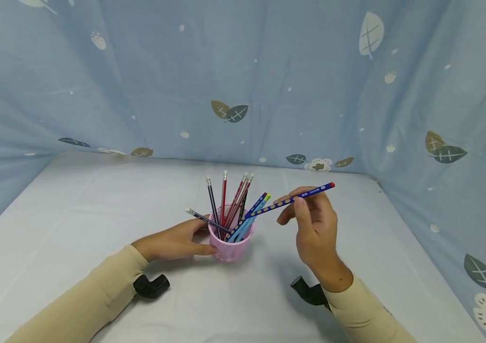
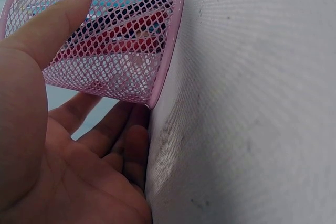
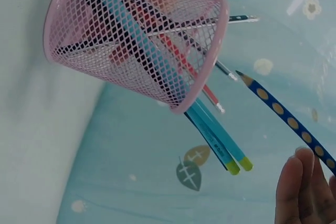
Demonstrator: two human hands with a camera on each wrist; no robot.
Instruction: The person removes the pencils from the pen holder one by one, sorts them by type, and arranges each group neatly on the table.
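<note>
A pink mesh pencil cup (image 1: pixel 227 253) stands upright on the table, holding several pencils. My left hand (image 1: pixel 174 243) holds the cup from its left, thumb (image 2: pixel 58 27) along the near wall and fingers around the far side. In my right hand (image 1: pixel 317 233), a blue pencil (image 1: pixel 283 203) with yellowish dots and a red end is pinched between thumb and fingers. Its sharpened tip (image 3: pixel 242 75) points toward the cup and is outside the rim in the right wrist view. Inside lean light-blue pencils (image 3: pixel 218 140) with lime ends, red pencils (image 1: pixel 223 195) and dark pencils (image 1: pixel 211 195).
The white table (image 1: pixel 97 200) stretches around the cup. Blue leaf-print cloth (image 1: pixel 161 71) hangs behind and along the sides. A black curved piece sticks out at each wrist, one at the left sleeve (image 1: pixel 110 281) and one at the right sleeve (image 1: pixel 362 305).
</note>
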